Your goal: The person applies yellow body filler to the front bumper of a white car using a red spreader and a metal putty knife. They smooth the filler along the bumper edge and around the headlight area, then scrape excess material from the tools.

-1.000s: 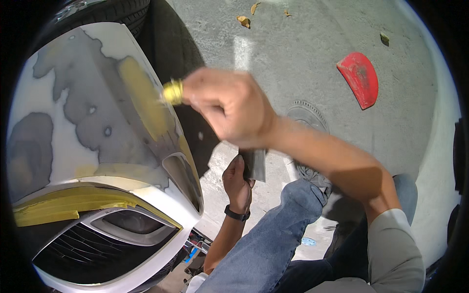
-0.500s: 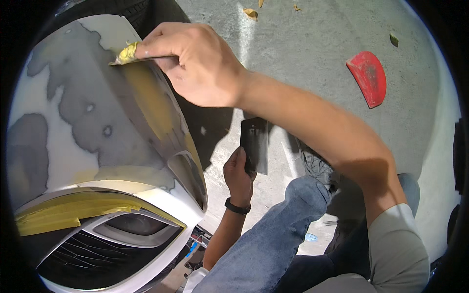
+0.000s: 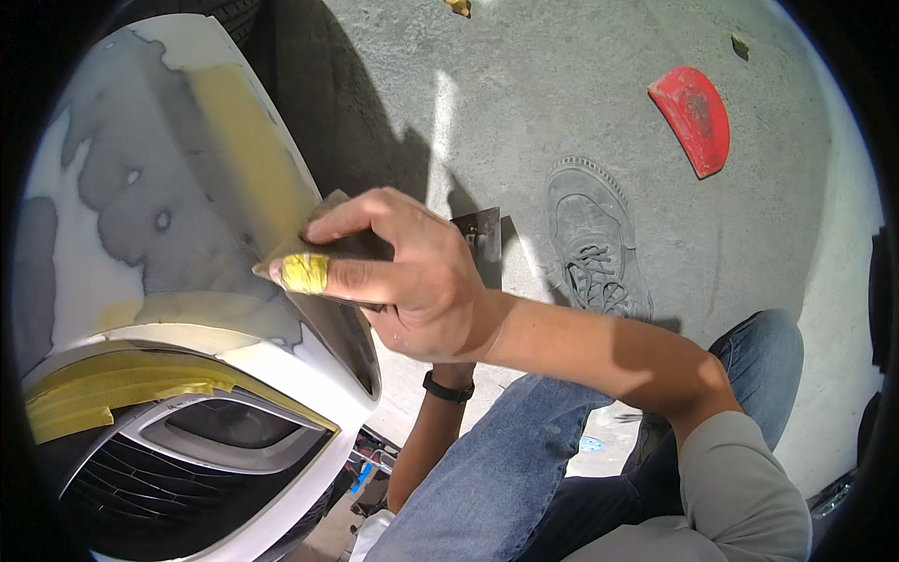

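Note:
My right hand (image 3: 421,272), yellow tape around one digit, is closed on a thin putty spreader (image 3: 351,245). Its edge lies against the side of a sanded bumper (image 3: 103,178) with grey and white patches. Above the spreader, a smooth yellow strip of filler (image 3: 248,140) runs along the bumper's edge. Behind it, my left hand (image 3: 453,373) is mostly hidden; its wrist bears a black band. A dark flat plate (image 3: 482,245) shows above that hand, which grips it, though the fingers are covered.
A red curved piece (image 3: 698,122) lies on the concrete floor at the far right. My grey shoe (image 3: 592,229) stands beyond the plate. Yellow masking tape (image 3: 122,389) edges the headlight opening (image 3: 178,487). Part of a tyre (image 3: 229,14) shows at the top left.
My right hand has drawn the spreader down along the bumper, toward me. The yellow strip looks more even and fuller behind it. The left hand is now mostly covered by the right.

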{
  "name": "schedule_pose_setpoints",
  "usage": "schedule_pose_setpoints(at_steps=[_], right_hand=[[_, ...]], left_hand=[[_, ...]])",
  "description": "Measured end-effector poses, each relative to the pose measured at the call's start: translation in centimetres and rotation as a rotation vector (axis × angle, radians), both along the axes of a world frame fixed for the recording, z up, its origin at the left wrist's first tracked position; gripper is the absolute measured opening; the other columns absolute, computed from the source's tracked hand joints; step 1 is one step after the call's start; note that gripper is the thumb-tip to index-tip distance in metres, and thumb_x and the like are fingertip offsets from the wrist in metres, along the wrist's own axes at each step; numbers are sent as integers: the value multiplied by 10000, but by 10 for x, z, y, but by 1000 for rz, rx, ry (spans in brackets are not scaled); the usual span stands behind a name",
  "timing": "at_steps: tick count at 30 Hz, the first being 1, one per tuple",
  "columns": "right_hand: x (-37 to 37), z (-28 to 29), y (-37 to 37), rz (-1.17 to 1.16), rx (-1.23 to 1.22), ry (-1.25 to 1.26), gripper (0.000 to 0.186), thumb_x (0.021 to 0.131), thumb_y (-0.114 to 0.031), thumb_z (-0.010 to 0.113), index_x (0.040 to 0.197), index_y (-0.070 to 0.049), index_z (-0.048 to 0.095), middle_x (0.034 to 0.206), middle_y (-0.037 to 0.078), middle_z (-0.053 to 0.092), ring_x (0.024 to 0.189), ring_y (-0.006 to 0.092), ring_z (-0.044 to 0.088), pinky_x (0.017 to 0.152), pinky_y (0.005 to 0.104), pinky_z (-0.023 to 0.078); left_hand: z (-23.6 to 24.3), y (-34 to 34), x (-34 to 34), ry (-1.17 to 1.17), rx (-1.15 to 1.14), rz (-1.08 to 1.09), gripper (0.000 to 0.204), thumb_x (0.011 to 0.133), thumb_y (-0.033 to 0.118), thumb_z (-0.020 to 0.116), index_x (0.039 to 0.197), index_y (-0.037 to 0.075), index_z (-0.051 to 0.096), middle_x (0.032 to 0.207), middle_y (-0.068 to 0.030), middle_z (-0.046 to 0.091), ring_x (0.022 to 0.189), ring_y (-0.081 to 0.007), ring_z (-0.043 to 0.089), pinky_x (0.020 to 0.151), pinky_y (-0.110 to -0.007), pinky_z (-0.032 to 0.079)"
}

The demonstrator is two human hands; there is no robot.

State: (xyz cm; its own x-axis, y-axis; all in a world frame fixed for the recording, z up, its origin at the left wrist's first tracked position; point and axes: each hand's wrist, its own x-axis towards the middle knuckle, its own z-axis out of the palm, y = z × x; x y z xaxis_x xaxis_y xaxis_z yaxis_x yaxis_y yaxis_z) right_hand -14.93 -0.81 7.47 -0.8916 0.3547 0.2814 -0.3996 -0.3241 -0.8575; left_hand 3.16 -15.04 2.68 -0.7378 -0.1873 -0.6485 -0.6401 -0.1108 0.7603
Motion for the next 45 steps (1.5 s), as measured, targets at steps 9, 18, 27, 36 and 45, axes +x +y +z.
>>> schedule_pose_setpoints(at_steps=[9, 18, 27, 36, 45], right_hand=[[-53, -25, 43, 114, -28, 12, 282, 884, 73, 635, 1094, -66, 763, 1045, 169, 746, 942, 293, 750, 820, 367, 625], [-173, -19, 36, 150, 205, 11, 374, 876, -42, 596, 1177, -169, 777, 991, 185, 748, 876, 353, 723, 873, 403, 570], [-138, -16, 29, 132, 124, 19, 235, 876, 25, 660, 1066, -54, 772, 1027, 115, 758, 878, 289, 739, 805, 345, 588], [-42, -2, 18, 54, -9, 49, 255, 836, 96, 665, 1009, -41, 793, 1032, 136, 721, 853, 234, 723, 709, 322, 616], [16, 5, 2, 63, -38, -44, 386, 777, 57, 763, 1094, -162, 800, 1078, 100, 698, 933, 260, 707, 774, 358, 603]], left_hand=[[18, 33, -43, -97, -284, 169, 249, 1049, 258, 616, 1148, 29, 623, 869, 13, 575, 681, -79, 469, 579, -247, 369], [33, 42, -67, -200, -240, 220, 228, 1061, 236, 594, 1019, 32, 685, 686, 37, 599, 470, -28, 432, 423, -201, 321], [27, 40, -72, -216, -290, 160, 251, 1072, 252, 575, 1031, 29, 683, 690, 42, 581, 487, -25, 435, 425, -202, 325], [12, 27, -40, 92, -182, 97, 281, 1050, 228, 614, 1259, 41, 596, 1109, -47, 646, 881, -133, 642, 708, -266, 540], [3, 0, 6, 15, 95, 34, 347, 1043, 208, 618, 1326, 29, 526, 1231, -79, 585, 994, -159, 593, 787, -301, 497]])
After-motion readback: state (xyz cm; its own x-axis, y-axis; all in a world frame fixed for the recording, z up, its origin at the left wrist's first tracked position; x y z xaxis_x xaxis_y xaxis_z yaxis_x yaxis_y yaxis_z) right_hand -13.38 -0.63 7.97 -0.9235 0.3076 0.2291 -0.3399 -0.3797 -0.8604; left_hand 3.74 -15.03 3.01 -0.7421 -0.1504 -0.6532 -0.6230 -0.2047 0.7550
